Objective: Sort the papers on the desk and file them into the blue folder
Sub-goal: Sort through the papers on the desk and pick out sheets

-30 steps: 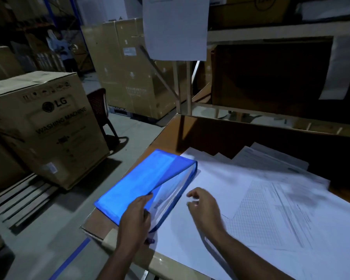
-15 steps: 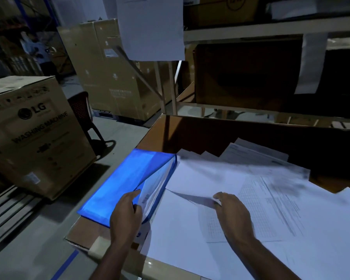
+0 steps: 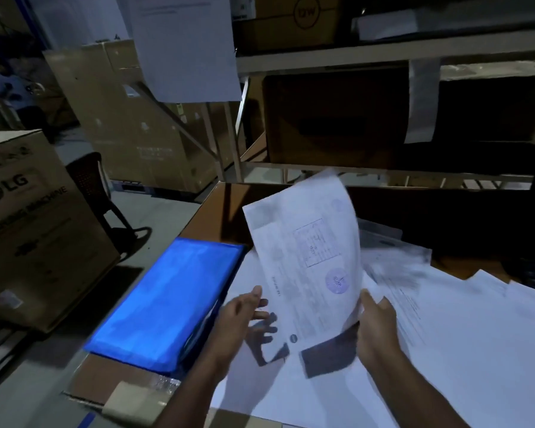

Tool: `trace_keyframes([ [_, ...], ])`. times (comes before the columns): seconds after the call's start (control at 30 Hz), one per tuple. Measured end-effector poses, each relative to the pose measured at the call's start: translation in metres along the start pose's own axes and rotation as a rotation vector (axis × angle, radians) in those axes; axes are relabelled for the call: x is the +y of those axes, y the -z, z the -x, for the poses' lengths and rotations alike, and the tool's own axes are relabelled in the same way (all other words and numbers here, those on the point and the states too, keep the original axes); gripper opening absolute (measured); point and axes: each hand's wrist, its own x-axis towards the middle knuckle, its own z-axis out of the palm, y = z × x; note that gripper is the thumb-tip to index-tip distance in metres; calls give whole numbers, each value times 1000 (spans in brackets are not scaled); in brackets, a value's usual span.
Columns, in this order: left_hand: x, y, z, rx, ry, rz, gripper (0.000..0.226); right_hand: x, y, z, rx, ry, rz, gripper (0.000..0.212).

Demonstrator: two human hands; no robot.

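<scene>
The blue folder (image 3: 167,304) lies flat and closed on the left end of the brown desk (image 3: 213,217). A printed sheet (image 3: 309,267) with a table and round stamps is raised above the desk, tilted upright. My left hand (image 3: 238,316) holds its lower left edge, thumb in front and fingers behind the paper. My right hand (image 3: 377,322) grips its lower right edge. Several loose white papers (image 3: 460,335) overlap across the desk to the right of the folder, under and beyond both hands.
A large LG washing machine box (image 3: 28,227) stands on the floor at left, with a dark chair (image 3: 90,180) behind it. A metal shelf rack (image 3: 383,54) with cartons rises behind the desk. A paper notice (image 3: 186,47) hangs from it.
My left hand let go of the folder's flap, and the folder now lies closed. My right hand lifted a printed sheet off the pile; both hands now hold it up.
</scene>
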Motion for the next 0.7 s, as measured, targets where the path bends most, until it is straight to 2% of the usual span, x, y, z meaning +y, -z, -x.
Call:
trace_keyframes([
  [0.03, -2, -11, -1, -84, 52, 86, 73, 4, 4, 2, -2, 2, 58, 36],
  [0.1, -6, -26, -1, -152, 51, 156, 64, 10, 11, 8, -23, 9, 140, 39],
  [0.2, -15, -34, -7, -51, 27, 224, 46, 13, 24, 12, -65, 58, 316, 38],
  [0.23, -20, -31, -11, 7, 17, 216, 44, 12, 29, 14, -97, 138, 475, 37],
  [0.3, -22, -23, -16, 110, -19, 120, 39, 12, 39, 19, -199, 387, 822, 18],
  [0.37, -24, -9, -19, 196, -48, 42, 39, 16, 47, 22, -317, 633, 978, 11],
  [0.4, -25, 0, -21, 236, -51, 15, 39, 21, 50, 22, -391, 698, 1021, 18],
  [0.43, -27, 11, -23, 269, -44, -11, 40, 26, 52, 22, -455, 705, 1093, 39],
  [0.5, -30, 31, -25, 298, -35, -58, 40, 37, 57, 19, -489, 655, 1240, 79],
  [0.53, -31, 40, -25, 308, -33, -66, 39, 40, 58, 19, -491, 646, 1270, 86],
  [0.6, -31, 53, -21, 342, -49, -68, 36, 42, 60, 20, -458, 678, 1251, 86],
  [0.7, -31, 64, -17, 371, -47, -52, 37, 43, 61, 19, -407, 713, 1206, 69],
])
